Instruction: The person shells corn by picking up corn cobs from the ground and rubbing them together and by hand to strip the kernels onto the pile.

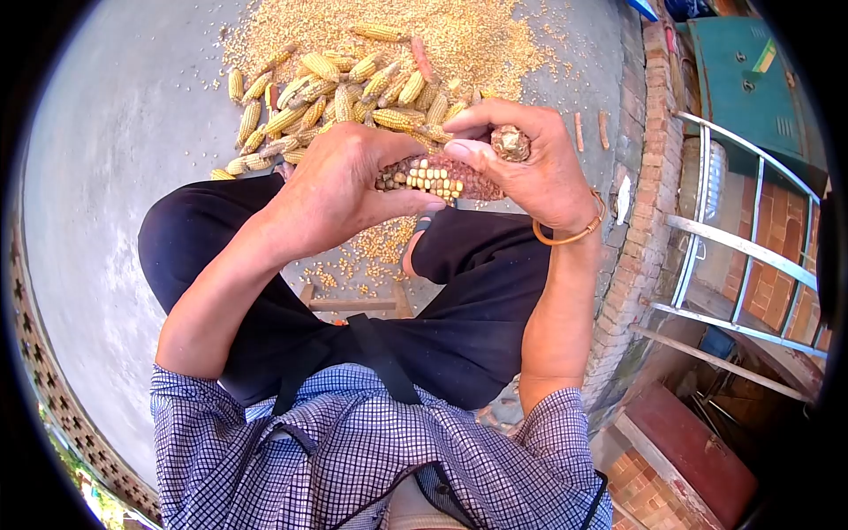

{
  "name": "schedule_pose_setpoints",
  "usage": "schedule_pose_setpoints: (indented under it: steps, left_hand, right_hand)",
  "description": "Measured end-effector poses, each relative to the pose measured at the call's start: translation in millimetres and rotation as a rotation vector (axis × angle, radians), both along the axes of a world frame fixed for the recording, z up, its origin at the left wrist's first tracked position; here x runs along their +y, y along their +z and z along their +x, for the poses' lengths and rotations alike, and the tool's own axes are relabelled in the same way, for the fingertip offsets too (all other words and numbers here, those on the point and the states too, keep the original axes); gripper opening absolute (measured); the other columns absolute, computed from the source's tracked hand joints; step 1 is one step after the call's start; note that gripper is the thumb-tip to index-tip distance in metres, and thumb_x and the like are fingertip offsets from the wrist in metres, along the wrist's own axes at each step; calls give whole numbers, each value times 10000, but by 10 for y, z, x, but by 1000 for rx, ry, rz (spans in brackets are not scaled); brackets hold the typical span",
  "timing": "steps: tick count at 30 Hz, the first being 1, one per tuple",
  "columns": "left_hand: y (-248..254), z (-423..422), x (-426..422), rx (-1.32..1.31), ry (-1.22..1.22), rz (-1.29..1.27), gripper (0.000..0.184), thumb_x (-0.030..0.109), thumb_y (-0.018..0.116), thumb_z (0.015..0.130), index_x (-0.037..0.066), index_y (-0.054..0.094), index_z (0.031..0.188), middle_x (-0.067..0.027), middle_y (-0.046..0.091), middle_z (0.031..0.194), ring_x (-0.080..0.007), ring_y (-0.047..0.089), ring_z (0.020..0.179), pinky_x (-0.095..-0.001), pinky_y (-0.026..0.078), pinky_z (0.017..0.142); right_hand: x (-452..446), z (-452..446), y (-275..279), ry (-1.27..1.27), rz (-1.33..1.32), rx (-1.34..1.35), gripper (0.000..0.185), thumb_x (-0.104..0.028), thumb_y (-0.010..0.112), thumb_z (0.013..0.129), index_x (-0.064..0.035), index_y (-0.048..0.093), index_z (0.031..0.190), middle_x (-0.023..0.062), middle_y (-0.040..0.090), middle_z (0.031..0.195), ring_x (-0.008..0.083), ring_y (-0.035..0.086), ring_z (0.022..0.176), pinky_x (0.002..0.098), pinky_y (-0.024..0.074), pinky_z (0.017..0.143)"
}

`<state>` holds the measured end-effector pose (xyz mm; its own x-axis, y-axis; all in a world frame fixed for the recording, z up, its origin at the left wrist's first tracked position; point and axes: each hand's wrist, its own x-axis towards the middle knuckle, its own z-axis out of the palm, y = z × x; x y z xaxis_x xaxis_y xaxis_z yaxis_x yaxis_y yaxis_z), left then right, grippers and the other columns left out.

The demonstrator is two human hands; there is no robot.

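Honestly, the likeliest trouble sits right where I'm pressing. My left fingers [413, 205] pinch the kernelled end of the corn cob [433, 179], pointing towards 9 o'clock, with the thumb along its near side. My right fingers [495, 115] are closed too, with the thumb against the bare, reddish end and a second cob [511, 143] tucked in the same grip, its rough butt facing up. Two things in one fist makes for a divided hold, I'd judge: if I squeeze harder on one, the other could roll or slide out and drop to the floor between my knees.

The cob I have in both hands lies nearly level at 12 o'clock, just above my lap. A patch of yellow kernels remains in its middle, with darker ones towards my left fingers. If my left thumb slips off that patch, it could scrape along the coarse core and graze the skin. Too much bend from both ends might snap the core, and any kernels knocked free could scatter wide.

Out towards 11 o'clock, the pile of cobs [343, 102] leans in loose layers against the kernel heap [389, 44]; a nudge from a foot might set some rolling. Scattered kernels [375, 252] lie beside my sandalled foot [413, 247], and they could skid underfoot if I shifted my weight carelessly.
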<state>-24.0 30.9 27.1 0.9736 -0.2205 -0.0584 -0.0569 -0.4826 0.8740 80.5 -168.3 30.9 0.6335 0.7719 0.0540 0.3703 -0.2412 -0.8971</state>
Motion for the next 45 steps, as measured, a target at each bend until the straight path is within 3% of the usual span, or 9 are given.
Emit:
schedule_pose_setpoints:
  steps: [4, 7, 10, 13, 22, 31, 45]
  left_hand:
    - [-23, -17, -7, -63, 6, 34, 393, 194, 836, 739, -19, 694, 1038, -133, 673, 759, -206, 680, 687, -344, 521, 623]
    - [-105, -22, 6, -149, -15, 40, 395, 210, 837, 735, -17, 697, 1027, -138, 682, 770, -234, 683, 695, -352, 519, 629]
    - [-113, -14, 15, -176, -28, 77, 393, 213, 837, 733, -16, 698, 1020, -141, 683, 770, -249, 683, 701, -356, 518, 638]
    - [-96, -25, 12, -152, -32, 72, 388, 209, 838, 731, -14, 698, 1015, -139, 676, 757, -247, 680, 699, -354, 517, 639]
    - [-55, -28, 12, -130, -17, 58, 409, 185, 841, 717, -12, 686, 1039, -144, 669, 763, -249, 679, 700, -358, 517, 634]
    - [-129, -22, 6, -181, -20, 102, 404, 201, 837, 715, -2, 690, 1032, -149, 686, 816, -294, 685, 752, -371, 521, 674]
    - [-128, -44, -4, -185, -23, 203, 428, 229, 842, 702, 4, 688, 1032, -139, 677, 805, -307, 670, 734, -373, 514, 659]
  right_hand:
    - [34, -36, 136, 35, -87, 137, 211, -118, 801, 770, 3, 715, 920, 95, 695, 788, 160, 672, 734, 298, 513, 676]
    - [38, -8, 96, 128, -84, 3, 230, -153, 815, 761, 0, 718, 902, 91, 690, 777, 165, 661, 733, 298, 504, 680]
    - [60, -10, 112, 161, -107, 21, 214, -99, 831, 731, -4, 731, 894, 71, 671, 779, 146, 626, 730, 285, 490, 674]
    - [65, 5, 78, 183, -86, -90, 222, -155, 809, 763, -1, 716, 892, 104, 691, 775, 174, 658, 717, 302, 505, 670]
    - [11, -11, 57, 40, 7, 149, 201, -125, 796, 790, 2, 721, 927, 86, 718, 828, 130, 677, 767, 284, 532, 693]
    - [80, -24, 59, 92, -56, 38, 226, -157, 817, 771, 1, 713, 894, 72, 702, 785, 126, 664, 745, 272, 517, 691]
    - [99, -72, -50, 15, -73, 70, 113, -45, 713, 768, 11, 693, 864, 56, 673, 733, 94, 643, 714, 256, 506, 648]
